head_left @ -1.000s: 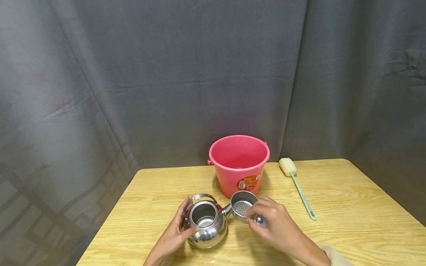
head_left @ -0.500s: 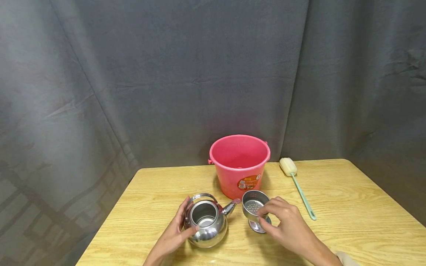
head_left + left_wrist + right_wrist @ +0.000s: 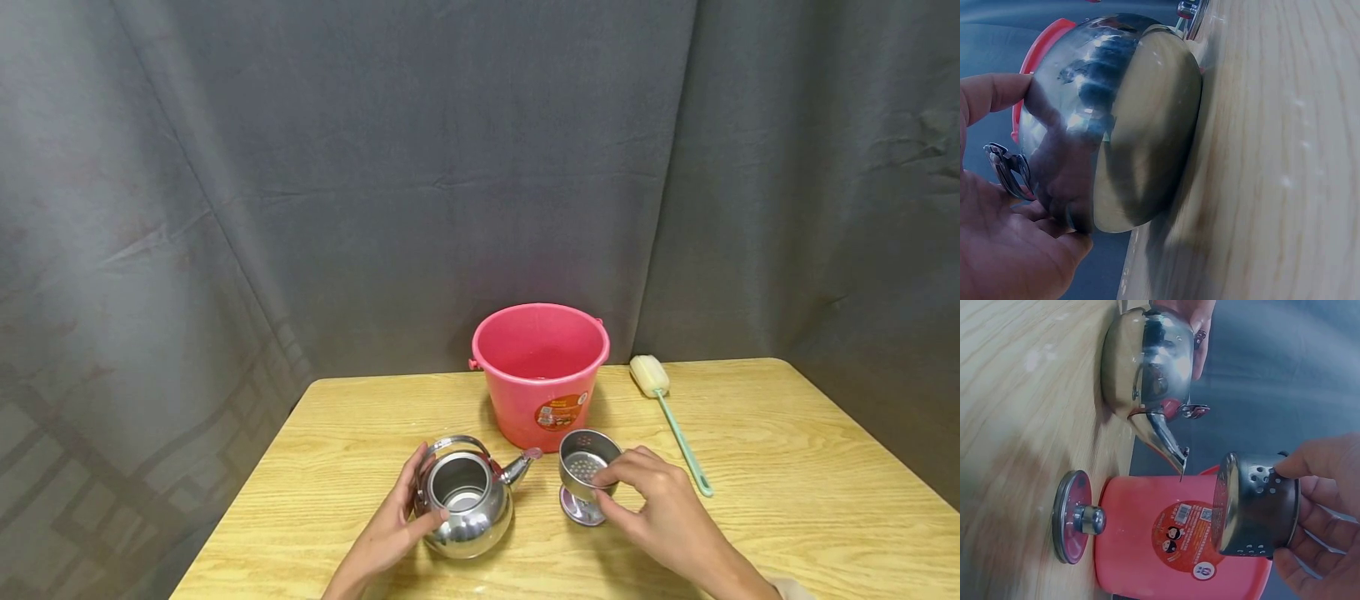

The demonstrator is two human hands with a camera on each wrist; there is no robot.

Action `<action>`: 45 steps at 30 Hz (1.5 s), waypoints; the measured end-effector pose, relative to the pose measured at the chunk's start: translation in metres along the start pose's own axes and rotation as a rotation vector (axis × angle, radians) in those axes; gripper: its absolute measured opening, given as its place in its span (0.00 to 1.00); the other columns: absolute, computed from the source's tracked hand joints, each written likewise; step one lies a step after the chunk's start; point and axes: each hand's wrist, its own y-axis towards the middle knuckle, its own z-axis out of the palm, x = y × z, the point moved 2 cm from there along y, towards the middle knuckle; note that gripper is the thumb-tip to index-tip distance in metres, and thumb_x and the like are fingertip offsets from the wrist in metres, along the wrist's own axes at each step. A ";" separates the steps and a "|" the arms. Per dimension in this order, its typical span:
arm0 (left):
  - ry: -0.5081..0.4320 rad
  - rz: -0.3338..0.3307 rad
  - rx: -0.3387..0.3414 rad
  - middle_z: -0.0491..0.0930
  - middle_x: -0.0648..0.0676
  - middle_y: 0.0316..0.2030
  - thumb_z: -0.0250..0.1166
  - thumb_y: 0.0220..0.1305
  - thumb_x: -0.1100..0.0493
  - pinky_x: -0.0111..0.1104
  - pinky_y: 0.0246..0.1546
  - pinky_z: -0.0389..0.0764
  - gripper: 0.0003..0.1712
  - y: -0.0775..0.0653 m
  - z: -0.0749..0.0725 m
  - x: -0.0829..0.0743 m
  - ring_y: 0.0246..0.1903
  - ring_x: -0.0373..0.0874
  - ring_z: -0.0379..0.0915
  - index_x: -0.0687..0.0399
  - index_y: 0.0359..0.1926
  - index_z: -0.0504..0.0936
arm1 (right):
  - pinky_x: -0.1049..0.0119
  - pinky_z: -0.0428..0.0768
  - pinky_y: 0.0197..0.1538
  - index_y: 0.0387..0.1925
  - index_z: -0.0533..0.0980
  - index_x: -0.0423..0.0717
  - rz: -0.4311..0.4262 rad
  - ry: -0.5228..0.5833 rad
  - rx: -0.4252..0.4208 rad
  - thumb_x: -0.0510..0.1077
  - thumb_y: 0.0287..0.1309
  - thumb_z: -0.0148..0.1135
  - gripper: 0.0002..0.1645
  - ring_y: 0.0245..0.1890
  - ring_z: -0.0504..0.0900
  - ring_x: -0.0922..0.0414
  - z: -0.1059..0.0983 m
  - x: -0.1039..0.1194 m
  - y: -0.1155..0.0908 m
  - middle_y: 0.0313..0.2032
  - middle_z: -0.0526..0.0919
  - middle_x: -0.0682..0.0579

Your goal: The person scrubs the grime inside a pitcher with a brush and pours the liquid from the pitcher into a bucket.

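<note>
Perforated cylindrical steel strainer [image 3: 579, 484], one, pinched by the right grip [image 3: 663, 518], is farther right of one round steel kettle [image 3: 471, 532] than earlier; the left grip [image 3: 386, 533] holds the kettle.

The surface [image 3: 337, 458] has a light wood-grain finish. Directly on it: a steel kettle [image 3: 468, 531], upright, uncovered; a round metal lid [image 3: 1075, 515], knob upward, right of the kettle; a pink bucket [image 3: 517, 410], upright, behind both; a sponge brush [image 3: 673, 423], lying right of the bucket.
</note>
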 end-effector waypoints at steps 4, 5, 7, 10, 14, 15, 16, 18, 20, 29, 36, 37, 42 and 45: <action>0.007 -0.023 -0.003 0.54 0.65 0.71 0.69 0.55 0.65 0.23 0.63 0.48 0.56 0.001 0.000 0.001 0.70 0.59 0.44 0.64 0.75 0.42 | 0.78 0.75 0.34 0.26 0.81 0.56 0.006 -0.009 -0.001 0.32 0.34 0.73 0.17 0.30 0.77 0.66 -0.001 -0.001 -0.002 0.29 0.80 0.68; 0.007 -0.026 -0.003 0.54 0.65 0.71 0.69 0.54 0.65 0.22 0.62 0.48 0.56 0.001 0.000 0.001 0.70 0.59 0.45 0.64 0.75 0.42 | 0.78 0.75 0.33 0.26 0.81 0.56 0.010 -0.010 -0.002 0.32 0.33 0.73 0.18 0.29 0.77 0.66 -0.001 -0.002 -0.003 0.28 0.80 0.68; 0.008 -0.032 -0.003 0.54 0.65 0.71 0.69 0.55 0.65 0.22 0.62 0.49 0.56 0.001 0.001 0.001 0.70 0.59 0.45 0.63 0.75 0.42 | 0.77 0.76 0.33 0.26 0.81 0.56 0.018 -0.013 -0.003 0.31 0.32 0.73 0.18 0.29 0.77 0.66 -0.002 -0.002 -0.004 0.28 0.80 0.68; 0.008 -0.028 -0.002 0.54 0.65 0.71 0.69 0.55 0.64 0.26 0.64 0.48 0.56 0.001 0.001 0.001 0.70 0.59 0.45 0.63 0.75 0.42 | 0.78 0.76 0.33 0.26 0.81 0.56 0.028 -0.023 -0.005 0.33 0.35 0.73 0.16 0.29 0.77 0.67 -0.003 -0.004 -0.006 0.28 0.80 0.68; 0.012 -0.019 -0.005 0.54 0.65 0.71 0.69 0.55 0.65 0.34 0.66 0.47 0.55 0.001 0.000 0.001 0.70 0.60 0.45 0.63 0.75 0.43 | 0.78 0.76 0.33 0.26 0.82 0.56 0.025 -0.037 -0.014 0.37 0.41 0.72 0.10 0.28 0.77 0.67 -0.004 -0.007 -0.009 0.28 0.80 0.68; 0.012 -0.017 -0.007 0.54 0.66 0.71 0.69 0.55 0.65 0.34 0.66 0.47 0.55 0.001 0.000 0.001 0.70 0.60 0.46 0.64 0.75 0.42 | 0.78 0.76 0.33 0.26 0.82 0.56 0.021 -0.040 -0.020 0.37 0.40 0.72 0.10 0.28 0.77 0.67 -0.005 -0.008 -0.010 0.28 0.80 0.68; 0.012 -0.019 -0.007 0.54 0.65 0.71 0.69 0.55 0.65 0.33 0.66 0.48 0.56 0.001 0.000 0.001 0.70 0.60 0.46 0.64 0.75 0.42 | 0.78 0.76 0.33 0.25 0.82 0.56 0.020 -0.043 -0.025 0.36 0.39 0.72 0.11 0.27 0.77 0.67 -0.005 -0.008 -0.010 0.27 0.80 0.68; 0.008 -0.018 -0.010 0.55 0.65 0.71 0.69 0.55 0.65 0.29 0.65 0.49 0.56 0.001 0.000 0.001 0.70 0.60 0.46 0.63 0.75 0.43 | 0.78 0.76 0.32 0.25 0.82 0.56 0.019 -0.053 -0.034 0.36 0.37 0.73 0.12 0.27 0.77 0.67 -0.006 -0.010 -0.012 0.27 0.79 0.68; 0.004 -0.020 -0.012 0.55 0.65 0.71 0.69 0.54 0.65 0.25 0.64 0.49 0.56 0.001 0.000 0.002 0.70 0.59 0.46 0.63 0.75 0.43 | 0.78 0.76 0.32 0.25 0.82 0.56 0.021 -0.065 -0.039 0.35 0.34 0.73 0.14 0.27 0.77 0.67 -0.007 -0.012 -0.013 0.27 0.79 0.69; 0.016 -0.008 -0.007 0.54 0.66 0.71 0.69 0.55 0.64 0.41 0.67 0.46 0.55 0.001 0.000 0.001 0.70 0.61 0.46 0.62 0.75 0.43 | 0.78 0.76 0.32 0.24 0.82 0.58 0.058 -0.097 -0.038 0.37 0.37 0.74 0.12 0.27 0.78 0.67 -0.012 -0.016 -0.018 0.26 0.80 0.70; 0.017 -0.014 -0.007 0.54 0.66 0.71 0.69 0.54 0.65 0.42 0.67 0.47 0.56 0.001 0.000 0.002 0.70 0.61 0.46 0.63 0.75 0.42 | 0.79 0.75 0.32 0.22 0.81 0.57 0.099 -0.125 -0.032 0.36 0.33 0.76 0.14 0.26 0.77 0.68 -0.015 -0.018 -0.022 0.25 0.78 0.71; 0.015 -0.014 -0.007 0.54 0.66 0.71 0.69 0.54 0.65 0.40 0.67 0.48 0.56 0.001 0.000 0.002 0.70 0.61 0.46 0.63 0.75 0.42 | 0.79 0.75 0.31 0.22 0.81 0.57 0.103 -0.130 -0.032 0.36 0.32 0.76 0.15 0.26 0.77 0.68 -0.015 -0.019 -0.022 0.25 0.78 0.71; 0.011 -0.029 -0.013 0.54 0.65 0.71 0.69 0.54 0.64 0.35 0.67 0.48 0.57 0.002 0.001 0.002 0.70 0.59 0.47 0.63 0.75 0.42 | 0.78 0.75 0.30 0.21 0.81 0.57 0.112 -0.157 -0.025 0.33 0.25 0.78 0.19 0.26 0.77 0.67 -0.016 -0.024 -0.026 0.24 0.78 0.71; 0.016 -0.007 -0.011 0.54 0.67 0.71 0.69 0.54 0.65 0.46 0.67 0.46 0.56 0.001 0.001 0.002 0.70 0.61 0.46 0.65 0.75 0.42 | 0.78 0.74 0.29 0.20 0.80 0.58 0.129 -0.183 -0.016 0.32 0.23 0.79 0.21 0.26 0.77 0.68 -0.016 -0.027 -0.028 0.23 0.78 0.71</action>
